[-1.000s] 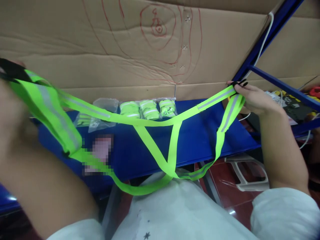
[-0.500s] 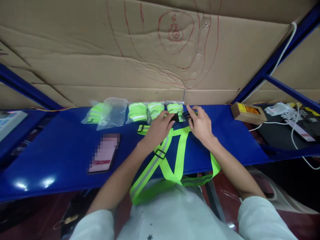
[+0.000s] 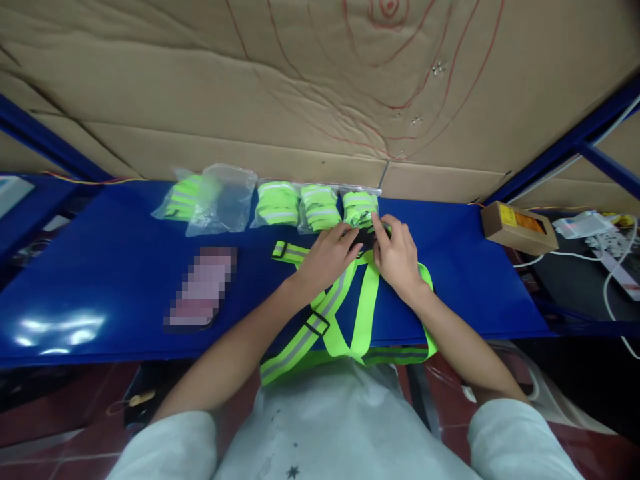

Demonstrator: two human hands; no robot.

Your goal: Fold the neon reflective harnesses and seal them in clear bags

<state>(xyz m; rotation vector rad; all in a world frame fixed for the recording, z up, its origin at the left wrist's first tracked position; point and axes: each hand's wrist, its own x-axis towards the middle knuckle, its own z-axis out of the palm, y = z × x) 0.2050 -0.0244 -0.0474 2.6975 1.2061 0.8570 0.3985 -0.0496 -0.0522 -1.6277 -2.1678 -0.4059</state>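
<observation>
A neon-green strap harness (image 3: pixel 367 307) with grey reflective stripes lies on the blue table and hangs over its front edge. My left hand (image 3: pixel 327 257) and my right hand (image 3: pixel 397 257) meet at a black buckle (image 3: pixel 364 239) at the harness's far end. Fingers of both hands are closed on the buckle, whose halves look close together; whether they are joined is hidden. A black slider (image 3: pixel 317 324) sits on the left strap. Just beyond my hands is a bagged green roll (image 3: pixel 360 203).
More bagged green rolls (image 3: pixel 277 203) line the back, beside a clear plastic bag (image 3: pixel 227 200). A phone (image 3: pixel 203 287) lies on the left of the blue table (image 3: pixel 115 280). At right are a cardboard box (image 3: pixel 519 227) and white cables. Cardboard (image 3: pixel 200 87) stands behind.
My hands have come closer together, and the black pieces between them now meet or nearly meet. The camera view has shifted, so the cardboard drawing sits higher and further right.
</observation>
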